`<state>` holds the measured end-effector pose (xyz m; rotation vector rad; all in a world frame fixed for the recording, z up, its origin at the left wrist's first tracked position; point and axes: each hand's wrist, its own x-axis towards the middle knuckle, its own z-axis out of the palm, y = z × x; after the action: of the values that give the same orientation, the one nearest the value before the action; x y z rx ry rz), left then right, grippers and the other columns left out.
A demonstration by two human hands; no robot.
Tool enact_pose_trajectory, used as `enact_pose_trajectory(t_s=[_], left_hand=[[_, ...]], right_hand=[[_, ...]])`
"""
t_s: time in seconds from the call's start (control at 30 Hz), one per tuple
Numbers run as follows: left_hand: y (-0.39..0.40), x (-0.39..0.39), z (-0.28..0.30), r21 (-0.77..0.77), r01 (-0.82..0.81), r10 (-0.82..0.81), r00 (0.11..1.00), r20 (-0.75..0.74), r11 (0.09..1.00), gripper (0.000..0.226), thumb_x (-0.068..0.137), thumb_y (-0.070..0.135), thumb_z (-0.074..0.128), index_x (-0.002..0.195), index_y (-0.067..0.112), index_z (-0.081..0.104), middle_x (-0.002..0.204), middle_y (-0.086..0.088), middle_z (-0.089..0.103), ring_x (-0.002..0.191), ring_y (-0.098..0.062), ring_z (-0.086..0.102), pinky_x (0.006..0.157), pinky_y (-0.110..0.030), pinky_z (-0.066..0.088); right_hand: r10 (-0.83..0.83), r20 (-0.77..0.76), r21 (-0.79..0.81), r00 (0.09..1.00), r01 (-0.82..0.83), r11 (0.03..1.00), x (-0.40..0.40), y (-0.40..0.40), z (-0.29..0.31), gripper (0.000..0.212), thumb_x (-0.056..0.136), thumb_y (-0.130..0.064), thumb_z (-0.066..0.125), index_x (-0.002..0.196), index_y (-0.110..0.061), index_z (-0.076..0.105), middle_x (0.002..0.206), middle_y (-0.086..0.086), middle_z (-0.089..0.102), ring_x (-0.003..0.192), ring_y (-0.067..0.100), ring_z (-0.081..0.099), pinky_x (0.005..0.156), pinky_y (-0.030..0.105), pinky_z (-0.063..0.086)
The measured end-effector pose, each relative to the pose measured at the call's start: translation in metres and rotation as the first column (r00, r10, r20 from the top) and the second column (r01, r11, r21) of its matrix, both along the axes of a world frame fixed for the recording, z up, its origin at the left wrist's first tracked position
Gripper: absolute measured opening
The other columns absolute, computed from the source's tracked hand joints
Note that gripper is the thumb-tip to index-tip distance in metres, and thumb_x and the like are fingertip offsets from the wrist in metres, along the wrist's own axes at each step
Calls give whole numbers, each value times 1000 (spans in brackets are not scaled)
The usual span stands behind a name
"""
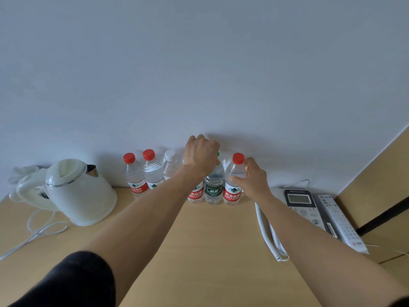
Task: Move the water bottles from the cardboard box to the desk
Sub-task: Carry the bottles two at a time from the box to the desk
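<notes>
Several water bottles stand in a row on the desk (217, 240) against the wall. My left hand (201, 155) curls over the top of the green-labelled bottle (213, 189); its green cap peeks out beside my fingers. A red-labelled bottle (195, 193) stands just left of it, its top hidden behind that hand. My right hand (252, 177) grips the shoulder of the rightmost red-capped bottle (232, 191), which stands upright on the desk. Two red-capped bottles (135, 176) and a white-capped one (170, 165) stand further left. The cardboard box is out of view.
A white electric kettle (79, 193) with its cord sits at the left of the desk. At the right lie a desk telephone (303, 204), a white remote control (340, 220) and a face mask (272, 238). A wooden panel (376, 185) rises at the far right.
</notes>
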<state>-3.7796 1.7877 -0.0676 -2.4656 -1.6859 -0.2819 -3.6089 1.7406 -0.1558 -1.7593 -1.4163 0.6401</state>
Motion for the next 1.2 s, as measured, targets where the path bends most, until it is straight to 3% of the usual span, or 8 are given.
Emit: enact_pose_trajectory(t_s=[0.23,0.3,0.4,0.53,0.7,0.87,1.03,1.2], left_hand=[[2,0,-2,-11,-4,4,1000,23,1000,27,92,39,70,112,21,71,102,-4,69,104,-22,58,85,-29,33],[2,0,-2,-12,-1,1,1000,17,1000,27,92,40,71,112,21,72,103,-4,70,104,-22,58,86,-29,35],[2,1,-1,-6,-3,3,1000,6,1000,26,92,39,70,112,22,72,102,-4,70,103,-22,59,86,-29,36],[1,1,-1,-4,-14,15,1000,15,1000,25,94,38,69,113,22,71,102,-3,70,104,-21,59,83,-28,32],[1,-1,-3,-21,-19,19,1000,15,1000,31,93,44,69,116,23,71,105,-1,71,108,-20,58,89,-29,36],[-1,-2,-2,-36,-15,15,1000,8,999,31,93,44,68,116,23,70,106,-1,71,109,-20,56,91,-30,38],[-4,-5,-2,-38,6,-6,1000,18,999,40,91,50,69,118,21,69,106,-4,69,110,-22,55,91,-32,39],[-8,-2,9,31,26,-29,995,92,999,42,96,55,57,112,19,69,99,-2,71,109,-23,55,91,-34,38]], right_hand=[[7,35,43,999,-9,999,0,3,-3,48,73,-17,85,100,-22,45,84,-19,45,87,18,50,72,27,34],[4,20,30,1000,-4,1000,1,3,-2,48,73,-18,86,101,-22,48,86,-19,48,89,18,51,69,25,35],[9,10,13,1000,-9,1000,2,2,1,47,73,-18,87,101,-21,50,85,-19,48,82,11,51,65,16,35],[-6,14,1,1000,6,1000,0,2,5,48,71,-17,88,101,-23,50,81,-19,48,73,-3,47,61,15,33],[-10,24,-33,1000,11,999,-2,0,9,55,73,-20,86,119,-16,58,93,-13,59,89,15,56,67,21,40],[-3,75,-83,997,9,996,-4,-5,19,62,76,-23,85,130,-16,56,118,2,65,107,22,61,89,33,49],[-18,164,-124,986,39,992,-1,-11,35,54,81,-9,70,132,-17,53,105,1,58,107,27,60,81,30,46],[-105,218,-119,970,133,984,6,-18,50,47,85,-12,64,131,-16,53,115,8,61,110,27,58,85,33,48]])
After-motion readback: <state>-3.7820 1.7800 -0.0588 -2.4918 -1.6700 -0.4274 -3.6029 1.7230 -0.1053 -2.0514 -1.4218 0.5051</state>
